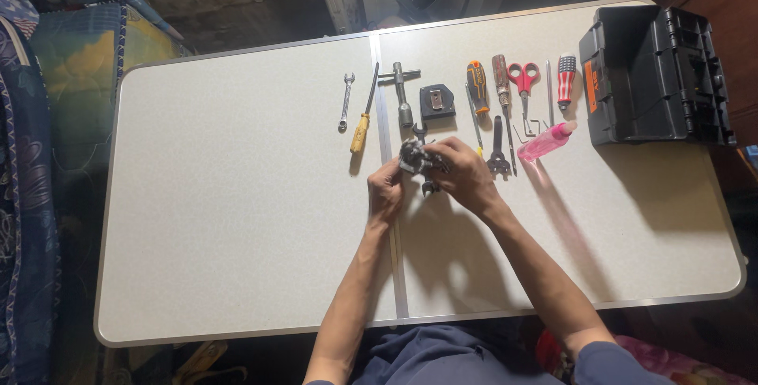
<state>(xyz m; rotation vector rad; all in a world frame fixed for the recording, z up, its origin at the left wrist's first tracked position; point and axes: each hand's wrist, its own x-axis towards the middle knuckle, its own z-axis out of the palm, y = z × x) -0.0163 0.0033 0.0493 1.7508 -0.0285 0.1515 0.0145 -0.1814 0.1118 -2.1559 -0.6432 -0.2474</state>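
Note:
Both my hands meet over the middle of a white folding table (237,195). My left hand (385,193) grips the lower end of a dark open-ended wrench (427,187). My right hand (463,173) presses a crumpled grey cloth (411,154) around that wrench. The wrench's jaw (418,129) pokes out above the cloth, and much of the tool is hidden by my fingers.
Tools lie in a row behind my hands: a small spanner (345,101), a yellow-handled screwdriver (362,120), a T-handle socket wrench (401,91), a tape measure (437,101), screwdrivers, red scissors (523,81), a pink bottle (546,142). A black toolbox (651,73) stands at the right.

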